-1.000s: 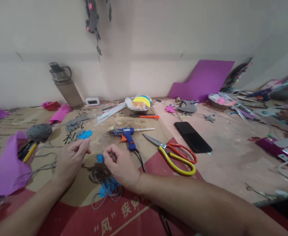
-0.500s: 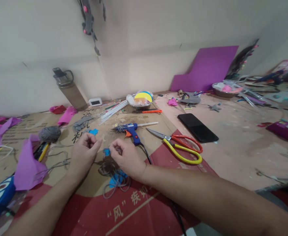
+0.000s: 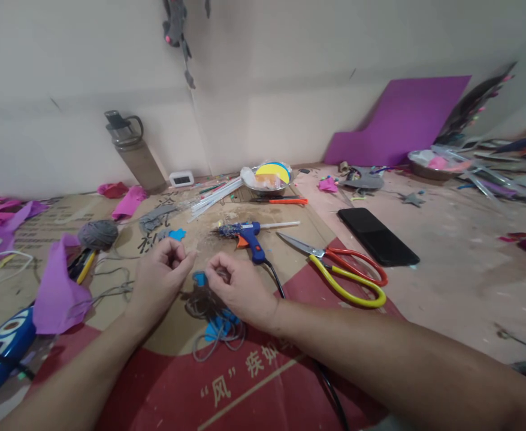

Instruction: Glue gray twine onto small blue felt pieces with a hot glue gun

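My left hand point(image 3: 163, 278) is closed in a pinch above the cardboard, its thumb and fingertip pressed together. Whatever it pinches is too small to make out. Just to its right, my right hand point(image 3: 241, 292) has its fingers curled on grey yarn, a bit of which shows between thumb and fingers. Below the hands lies a loose tangle of grey yarn point(image 3: 199, 352) over blue cut-out pieces point(image 3: 218, 328). A small blue piece point(image 3: 199, 278) shows beside my right fingertips. Another blue cut-out point(image 3: 177, 234) rests behind my left hand.
Beyond my right hand lie a blue glue gun point(image 3: 249, 233), scissors point(image 3: 348, 272) with red and yellow handles, and a black phone point(image 3: 377, 235). A yarn ball point(image 3: 97, 234) and purple felt point(image 3: 59, 293) are at left. A bottle point(image 3: 139, 158) and a bowl point(image 3: 267, 190) stand near the wall.
The view has shifted slightly, so the scene sits further right. Both hands keep their pinched poses close together, with little visible movement over the cardboard.
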Motion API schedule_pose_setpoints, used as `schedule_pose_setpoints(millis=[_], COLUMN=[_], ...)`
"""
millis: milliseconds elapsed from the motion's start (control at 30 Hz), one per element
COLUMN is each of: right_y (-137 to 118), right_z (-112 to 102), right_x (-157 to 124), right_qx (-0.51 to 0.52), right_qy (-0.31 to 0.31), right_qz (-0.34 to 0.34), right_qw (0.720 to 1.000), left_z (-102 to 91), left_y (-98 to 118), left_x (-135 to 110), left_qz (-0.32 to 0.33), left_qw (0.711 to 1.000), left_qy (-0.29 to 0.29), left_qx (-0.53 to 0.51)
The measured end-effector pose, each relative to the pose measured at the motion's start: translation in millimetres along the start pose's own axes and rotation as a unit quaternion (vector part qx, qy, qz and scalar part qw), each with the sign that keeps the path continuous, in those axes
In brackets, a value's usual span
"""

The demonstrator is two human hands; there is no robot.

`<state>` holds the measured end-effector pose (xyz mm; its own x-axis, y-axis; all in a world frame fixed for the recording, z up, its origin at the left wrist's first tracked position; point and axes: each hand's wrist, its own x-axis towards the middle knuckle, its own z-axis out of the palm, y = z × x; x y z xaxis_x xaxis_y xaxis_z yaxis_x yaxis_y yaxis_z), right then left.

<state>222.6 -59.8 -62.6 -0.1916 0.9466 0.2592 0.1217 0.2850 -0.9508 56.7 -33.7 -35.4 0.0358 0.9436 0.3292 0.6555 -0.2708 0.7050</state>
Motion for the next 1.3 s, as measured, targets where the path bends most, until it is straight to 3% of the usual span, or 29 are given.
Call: schedule_pose_setpoints(millis=[233, 567, 933, 1100, 1300], right_y=[0.8, -0.3, -2.0, -2.1, -2.6], right_z=[0.7, 0.7, 0.4, -0.6, -0.9], right_x=[0.3, -0.1, 0.7, -0.6, -1.3], right_qx=[0.001, 0.000, -0.016, -0.031, -0.049], right_qy=[0.000, 0.000, -0.006, 0.001, 0.013], right_qz=[0.010, 0.012, 0.012, 0.005, -0.001], right_qw=[1.000, 1.000, 1.000, 1.000, 0.999], left_z=[-0.2, 0.8, -2.9, -7.1, -17.3], left_y=[-1.2, 4.2, 3.8, 3.6, 16.4], left_x=[-0.3, 2.3, 3.5, 5.9, 5.0], left_qz=[-0.025, -0.054, -0.041, -0.043, -0.023], left_qw=[0.999, 0.987, 0.991, 0.982, 0.980], left_qy=[-0.010, 0.014, 0.017, -0.068, -0.176], left_qx=[-0.025, -0.151, -0.123, -0.171, -0.090])
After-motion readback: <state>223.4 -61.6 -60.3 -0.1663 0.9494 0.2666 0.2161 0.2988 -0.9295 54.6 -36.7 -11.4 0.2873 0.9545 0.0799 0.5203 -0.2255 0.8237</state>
